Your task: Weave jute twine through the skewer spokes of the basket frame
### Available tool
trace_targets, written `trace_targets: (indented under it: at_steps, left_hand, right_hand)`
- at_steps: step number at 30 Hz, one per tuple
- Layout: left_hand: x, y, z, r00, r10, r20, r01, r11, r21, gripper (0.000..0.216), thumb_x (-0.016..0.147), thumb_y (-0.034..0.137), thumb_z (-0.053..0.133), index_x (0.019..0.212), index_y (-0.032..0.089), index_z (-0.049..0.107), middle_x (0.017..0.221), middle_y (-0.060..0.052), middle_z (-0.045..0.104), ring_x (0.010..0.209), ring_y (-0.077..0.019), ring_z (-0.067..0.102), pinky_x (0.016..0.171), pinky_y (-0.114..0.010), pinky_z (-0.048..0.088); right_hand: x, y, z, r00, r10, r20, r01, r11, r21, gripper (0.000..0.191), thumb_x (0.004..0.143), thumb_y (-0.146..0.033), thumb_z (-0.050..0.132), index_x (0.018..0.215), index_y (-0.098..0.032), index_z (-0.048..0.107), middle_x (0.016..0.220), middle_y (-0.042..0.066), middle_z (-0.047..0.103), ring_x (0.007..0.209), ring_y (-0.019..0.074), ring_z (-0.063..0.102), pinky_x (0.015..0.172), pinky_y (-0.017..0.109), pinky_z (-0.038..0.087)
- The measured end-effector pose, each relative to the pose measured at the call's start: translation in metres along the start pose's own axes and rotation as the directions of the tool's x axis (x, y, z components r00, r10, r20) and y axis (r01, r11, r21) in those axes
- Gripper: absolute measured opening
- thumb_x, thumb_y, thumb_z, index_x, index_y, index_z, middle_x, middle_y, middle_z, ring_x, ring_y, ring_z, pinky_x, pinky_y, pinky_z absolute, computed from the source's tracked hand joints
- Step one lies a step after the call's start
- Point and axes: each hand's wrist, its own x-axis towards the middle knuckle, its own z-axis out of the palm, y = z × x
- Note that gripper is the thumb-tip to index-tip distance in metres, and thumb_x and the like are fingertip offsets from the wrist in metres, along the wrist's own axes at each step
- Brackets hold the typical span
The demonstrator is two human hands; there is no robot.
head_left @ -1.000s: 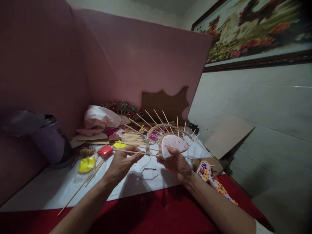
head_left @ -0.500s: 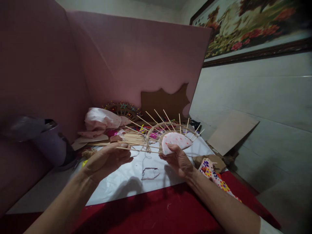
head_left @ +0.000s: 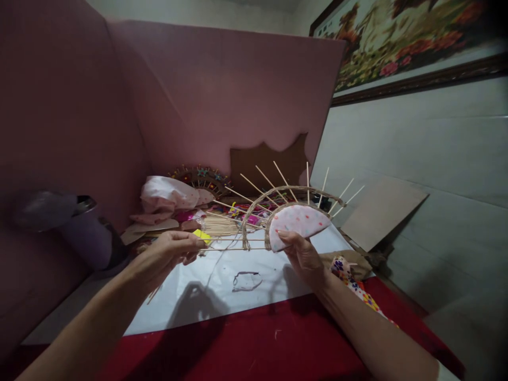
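My right hand (head_left: 304, 256) is closed on a half-round fan piece (head_left: 298, 221) of pink dotted fabric, held upright above the white sheet (head_left: 222, 288). Thin wooden skewers (head_left: 270, 182) fan out from it, and a band of jute twine (head_left: 278, 193) is woven across them in an arc. My left hand (head_left: 174, 253) is pinched on the loose end of the twine (head_left: 222, 254), pulling it to the left, close to the lowest skewer. The twine runs taut from the fan's left edge to those fingers.
A bundle of skewers (head_left: 220, 226), pink fabric (head_left: 164, 196), a finished beaded fan (head_left: 198, 177) and a yellow packet (head_left: 202, 235) lie at the back. A purple vessel (head_left: 85, 235) stands left. Pink cardboard walls enclose the area. Floral cloth (head_left: 353, 288) lies right.
My right hand has raised and tilted the fan piece more upright. My left hand has drawn further left, pulling the twine out longer.
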Motion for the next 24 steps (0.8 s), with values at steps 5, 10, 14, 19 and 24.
trace_targets:
  at_steps: [5, 10, 14, 19, 24]
  left_hand:
    - [0.004, -0.012, -0.002, 0.982, 0.081, -0.169, -0.036, 0.966, 0.255, 0.02, 0.054, 0.027, 0.074, 0.044, 0.016, 0.06, 0.039, 0.0, 0.049, 0.037, -0.0084, 0.038, 0.038, -0.02, 0.025]
    - [0.002, -0.015, -0.001, 0.953, 0.281, -0.112, -0.198, 0.859, 0.472, 0.015, 0.059, 0.03, 0.073, 0.055, 0.017, 0.067, 0.052, -0.004, 0.059, 0.047, -0.0118, 0.046, 0.045, -0.021, 0.033]
    - [0.002, -0.009, 0.0, 0.915, 0.4, 0.049, -0.368, 0.779, 0.507, 0.009, 0.065, 0.026, 0.069, 0.064, 0.017, 0.07, 0.061, -0.004, 0.062, 0.057, -0.0132, 0.051, 0.052, -0.021, 0.037]
    - [0.008, -0.014, 0.002, 0.909, 0.401, 0.114, -0.402, 0.773, 0.491, 0.016, 0.071, 0.031, 0.065, 0.074, 0.016, 0.071, 0.066, -0.004, 0.065, 0.058, -0.013, 0.054, 0.053, -0.022, 0.041]
    - [0.003, -0.021, 0.016, 0.791, 0.607, 0.075, -0.436, 0.472, 0.766, 0.014, 0.077, 0.028, 0.06, 0.075, 0.02, 0.071, 0.064, 0.0, 0.068, 0.056, -0.0122, 0.058, 0.051, -0.022, 0.038]
  right_hand:
    - [0.001, 0.002, -0.001, 0.997, -0.034, -0.069, 0.031, 0.998, -0.049, 0.013, 0.054, -0.017, 0.071, 0.059, -0.018, 0.059, 0.058, -0.006, 0.055, 0.061, 0.0115, 0.049, 0.065, 0.027, 0.04]
    - [0.001, 0.005, -0.003, 0.996, -0.051, -0.067, 0.04, 0.987, -0.158, 0.013, 0.056, -0.021, 0.072, 0.06, -0.017, 0.061, 0.059, -0.005, 0.056, 0.059, 0.0113, 0.047, 0.062, 0.027, 0.041]
    - [-0.002, 0.002, -0.004, 1.0, -0.017, 0.002, 0.017, 0.976, -0.215, 0.012, 0.055, -0.023, 0.071, 0.06, -0.018, 0.062, 0.058, -0.004, 0.057, 0.06, 0.0126, 0.048, 0.063, 0.028, 0.042]
    - [-0.004, -0.001, -0.004, 0.996, 0.079, 0.05, -0.062, 0.958, -0.279, 0.014, 0.053, -0.027, 0.071, 0.055, -0.016, 0.062, 0.058, -0.001, 0.059, 0.06, 0.0132, 0.048, 0.063, 0.028, 0.041]
    - [-0.007, 0.005, -0.004, 0.997, 0.078, 0.027, -0.065, 0.942, -0.331, 0.017, 0.056, -0.031, 0.072, 0.06, -0.017, 0.063, 0.06, -0.002, 0.058, 0.061, 0.0132, 0.049, 0.066, 0.029, 0.04]
